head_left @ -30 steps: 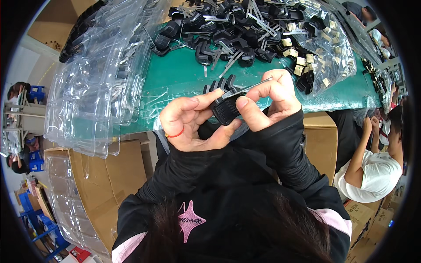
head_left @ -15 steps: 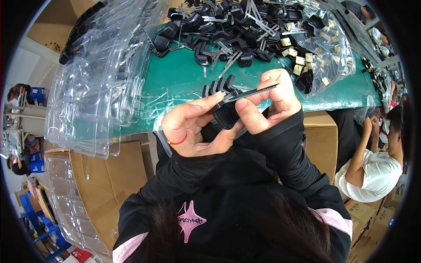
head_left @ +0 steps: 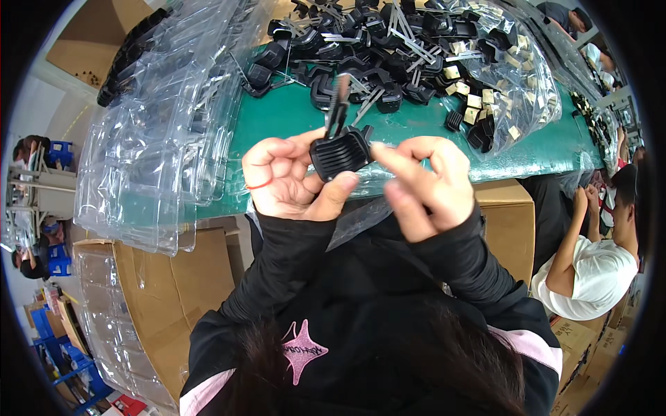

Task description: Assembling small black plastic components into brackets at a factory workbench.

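Observation:
A black plastic part with a ribbed face [head_left: 340,156] is gripped between the thumb and fingers of my left hand [head_left: 288,177]. A slim toothed strip rises from its far side, pointing away from me. Close to the part's right edge is my right hand [head_left: 430,184], its fingers apart and slightly blurred. Its index fingertip is at the edge; whether it touches cannot be made out. Beyond my hands lies a heap of similar black parts with metal strips [head_left: 374,55] on the green table [head_left: 277,114].
Clear plastic trays [head_left: 156,152] are stacked on the left. A clear bag [head_left: 534,90] with small pale-yellow-faced pieces lies at the right. Cardboard boxes [head_left: 173,277] stand below the table edge on both sides. A person in a white shirt [head_left: 590,267] sits at the right.
The black part has turned, so its strip points away from me instead of to the right. My right hand has let go of the strip and opened; my left hand keeps the part.

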Tool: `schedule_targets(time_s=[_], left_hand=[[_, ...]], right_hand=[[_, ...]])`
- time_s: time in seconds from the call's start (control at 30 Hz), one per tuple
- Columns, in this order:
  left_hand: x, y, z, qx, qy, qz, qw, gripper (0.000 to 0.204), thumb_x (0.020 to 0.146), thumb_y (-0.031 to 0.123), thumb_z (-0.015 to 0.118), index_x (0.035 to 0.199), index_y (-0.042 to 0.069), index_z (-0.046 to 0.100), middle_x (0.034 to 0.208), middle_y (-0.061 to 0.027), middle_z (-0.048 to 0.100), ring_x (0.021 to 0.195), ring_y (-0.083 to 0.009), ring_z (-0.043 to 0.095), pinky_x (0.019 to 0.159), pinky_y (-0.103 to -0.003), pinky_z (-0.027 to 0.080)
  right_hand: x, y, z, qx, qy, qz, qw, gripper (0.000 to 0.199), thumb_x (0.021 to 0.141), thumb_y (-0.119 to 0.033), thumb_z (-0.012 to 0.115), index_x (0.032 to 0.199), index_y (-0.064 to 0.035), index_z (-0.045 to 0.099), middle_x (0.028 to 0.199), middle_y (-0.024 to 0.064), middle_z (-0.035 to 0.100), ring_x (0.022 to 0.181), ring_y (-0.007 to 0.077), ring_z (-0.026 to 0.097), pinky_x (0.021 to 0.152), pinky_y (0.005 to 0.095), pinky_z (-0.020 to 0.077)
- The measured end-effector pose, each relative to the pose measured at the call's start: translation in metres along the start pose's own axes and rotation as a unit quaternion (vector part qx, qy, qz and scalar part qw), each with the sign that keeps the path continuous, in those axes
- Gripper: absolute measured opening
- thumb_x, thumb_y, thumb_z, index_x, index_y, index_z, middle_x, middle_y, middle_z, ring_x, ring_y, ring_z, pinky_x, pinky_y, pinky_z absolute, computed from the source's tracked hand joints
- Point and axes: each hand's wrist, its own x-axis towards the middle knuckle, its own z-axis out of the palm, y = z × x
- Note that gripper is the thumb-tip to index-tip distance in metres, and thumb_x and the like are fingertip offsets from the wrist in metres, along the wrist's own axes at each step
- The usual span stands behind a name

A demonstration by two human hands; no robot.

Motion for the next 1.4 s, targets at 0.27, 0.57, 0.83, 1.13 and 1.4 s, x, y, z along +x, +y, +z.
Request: schedule_targets(time_s=[0.27,0.57,0.83,1.13,1.4], left_hand=[[-0.004,0.008,0.006,-0.013,0.035,-0.118,0.992,0.064,0.072,-0.014,0.064,0.123,0.005,0.032,0.121,-0.0137,0.044,0.105,-0.0202,0.054,0.088,-0.031,0.049],[-0.011,0.008,0.019,0.05,-0.01,-0.151,0.987,0.045,0.084,-0.005,0.057,0.127,0.001,0.042,0.118,-0.0107,0.051,0.093,-0.0121,0.056,0.081,-0.025,0.048],[-0.023,-0.005,0.018,0.273,-0.028,-0.062,0.96,0.024,0.091,0.013,0.055,0.113,0.007,0.048,0.082,-0.0002,0.056,0.067,-0.0063,0.052,0.057,-0.021,0.043],[-0.026,0.002,0.031,0.162,0.0,-0.06,0.985,0.021,0.091,0.012,0.05,0.109,0.002,0.047,0.094,-0.0066,0.056,0.083,-0.0085,0.051,0.077,-0.022,0.042],[-0.017,0.01,0.021,0.043,-0.005,-0.283,0.958,0.028,0.093,0.024,0.051,0.11,0.003,0.042,0.072,-0.0035,0.052,0.046,-0.0053,0.044,0.041,-0.019,0.036]], right_hand=[[0.001,0.003,0.002,0.292,-0.049,0.24,0.924,0.018,0.088,-0.006,0.055,0.099,0.0029,0.065,0.082,0.0062,0.062,0.074,0.0105,0.059,0.07,0.0228,0.0474],[-0.005,-0.007,0.016,0.286,-0.007,0.228,0.931,0.016,0.084,-0.001,0.06,0.098,0.003,0.065,0.08,0.0066,0.062,0.066,0.0083,0.058,0.058,0.0192,0.0462],[-0.003,-0.005,0.02,0.199,0.003,0.165,0.966,0.007,0.078,-0.003,0.062,0.082,0.003,0.062,0.074,0.0057,0.06,0.059,0.0075,0.057,0.055,0.02,0.0461],[-0.002,-0.008,0.023,0.207,0.004,0.154,0.966,0.015,0.075,-0.01,0.063,0.074,-0.0013,0.051,0.063,0.0087,0.054,0.051,0.0142,0.055,0.049,0.0261,0.0455],[-0.001,0.007,0.022,0.102,-0.012,0.033,0.994,0.021,0.072,-0.005,0.07,0.09,0.0006,0.061,0.072,0.0072,0.059,0.058,0.0138,0.058,0.055,0.0246,0.048]])
